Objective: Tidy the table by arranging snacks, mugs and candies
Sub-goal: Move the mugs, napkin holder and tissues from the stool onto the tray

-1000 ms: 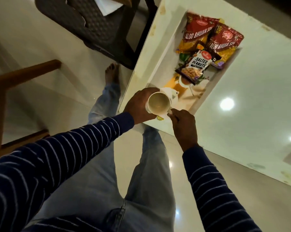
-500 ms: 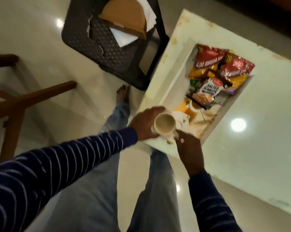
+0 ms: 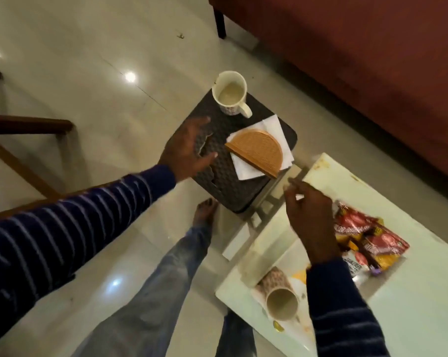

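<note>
Beyond the left hand's (image 3: 186, 150) spread fingers (image 3: 203, 122) (apart), a mug (image 3: 230, 92)

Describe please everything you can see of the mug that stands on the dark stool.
The mug is white, glossy like ceramic, with a small reddish print low on its side. It stands upright at the far corner of the stool, mouth open to the camera, handle pointing to the lower right toward the napkin. Its inside looks pale and empty. Only the stool touches it; the left hand hovers open nearby, not touching.
</note>
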